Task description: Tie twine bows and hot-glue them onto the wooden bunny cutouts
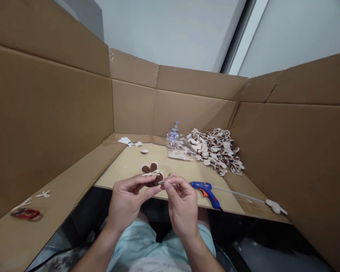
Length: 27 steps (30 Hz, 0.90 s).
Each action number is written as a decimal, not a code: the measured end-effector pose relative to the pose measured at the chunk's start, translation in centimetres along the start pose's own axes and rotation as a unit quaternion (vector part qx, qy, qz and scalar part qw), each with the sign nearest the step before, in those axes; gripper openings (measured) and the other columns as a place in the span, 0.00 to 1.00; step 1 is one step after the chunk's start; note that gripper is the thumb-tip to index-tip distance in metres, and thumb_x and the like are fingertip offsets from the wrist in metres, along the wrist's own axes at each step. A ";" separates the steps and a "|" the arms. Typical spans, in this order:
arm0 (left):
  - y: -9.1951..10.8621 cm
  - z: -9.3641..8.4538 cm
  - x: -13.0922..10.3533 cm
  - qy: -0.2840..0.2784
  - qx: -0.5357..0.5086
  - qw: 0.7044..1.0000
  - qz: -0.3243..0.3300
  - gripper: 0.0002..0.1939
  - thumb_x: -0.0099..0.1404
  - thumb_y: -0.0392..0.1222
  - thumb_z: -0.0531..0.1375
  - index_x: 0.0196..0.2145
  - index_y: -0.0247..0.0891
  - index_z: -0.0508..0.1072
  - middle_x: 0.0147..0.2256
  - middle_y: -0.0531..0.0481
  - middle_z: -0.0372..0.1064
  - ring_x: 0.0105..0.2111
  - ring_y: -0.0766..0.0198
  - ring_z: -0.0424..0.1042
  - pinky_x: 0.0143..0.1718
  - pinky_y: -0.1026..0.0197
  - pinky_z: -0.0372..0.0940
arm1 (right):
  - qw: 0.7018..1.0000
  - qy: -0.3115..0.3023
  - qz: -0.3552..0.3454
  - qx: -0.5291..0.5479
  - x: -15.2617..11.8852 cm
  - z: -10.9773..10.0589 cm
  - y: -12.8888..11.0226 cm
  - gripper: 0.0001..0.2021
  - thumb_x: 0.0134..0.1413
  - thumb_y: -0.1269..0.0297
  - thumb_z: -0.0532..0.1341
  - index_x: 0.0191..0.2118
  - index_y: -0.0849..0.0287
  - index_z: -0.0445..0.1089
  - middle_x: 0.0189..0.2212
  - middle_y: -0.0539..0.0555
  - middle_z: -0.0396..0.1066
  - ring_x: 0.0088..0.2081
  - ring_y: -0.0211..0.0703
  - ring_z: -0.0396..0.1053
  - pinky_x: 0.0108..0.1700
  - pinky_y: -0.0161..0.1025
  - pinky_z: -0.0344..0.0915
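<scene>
My left hand (130,202) pinches a brown fuzzy rabbit-shaped piece (150,168) by its lower part. Two rounded ears with pale edges point away from me, and a cream cord bow (151,173) lies across it below them. Close against its right side is my right hand (183,204), thumb and fingertips pressed together. Something small and thin shows between those fingertips, too small to name. Just right of this hand, a blue hot glue gun (206,190) with an orange trigger lies on the board, a long pale glue stick (238,193) running out of its back.
A heap of brown and cream pieces (212,149) lies at the back right, beside a clear plastic bag (179,149) and a bottle (175,130). Loose pale pieces (144,151) are scattered farther back. Red-handled snips (25,214) and a cord bow (43,193) rest at left. Cardboard walls (187,109) surround the board.
</scene>
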<state>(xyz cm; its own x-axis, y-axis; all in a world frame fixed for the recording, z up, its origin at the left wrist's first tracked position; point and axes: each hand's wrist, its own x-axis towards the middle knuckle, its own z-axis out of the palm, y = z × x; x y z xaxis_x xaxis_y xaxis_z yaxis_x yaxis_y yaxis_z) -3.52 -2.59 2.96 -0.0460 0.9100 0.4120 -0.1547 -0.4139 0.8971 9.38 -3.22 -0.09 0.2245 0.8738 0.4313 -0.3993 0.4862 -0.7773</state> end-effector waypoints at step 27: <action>-0.2 0.1 -0.4 -0.076 -0.192 0.971 -0.117 0.04 0.53 0.34 0.69 0.29 0.38 0.80 0.30 0.50 0.78 0.31 0.66 0.75 0.36 0.67 0.71 | 0.974 -0.056 0.145 0.164 -0.2 0.0 -1.0 0.12 0.46 0.62 0.69 0.37 0.51 0.69 0.38 0.51 0.68 0.37 0.40 0.67 0.40 0.38 0.66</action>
<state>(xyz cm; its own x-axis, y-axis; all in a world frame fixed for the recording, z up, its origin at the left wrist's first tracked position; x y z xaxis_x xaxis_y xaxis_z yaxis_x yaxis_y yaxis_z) -3.39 -2.87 2.61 0.1760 0.9522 0.2496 -0.5023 -0.1312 0.8547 9.75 -3.88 0.60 -0.0317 0.9601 0.2779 -0.6985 0.1776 -0.6933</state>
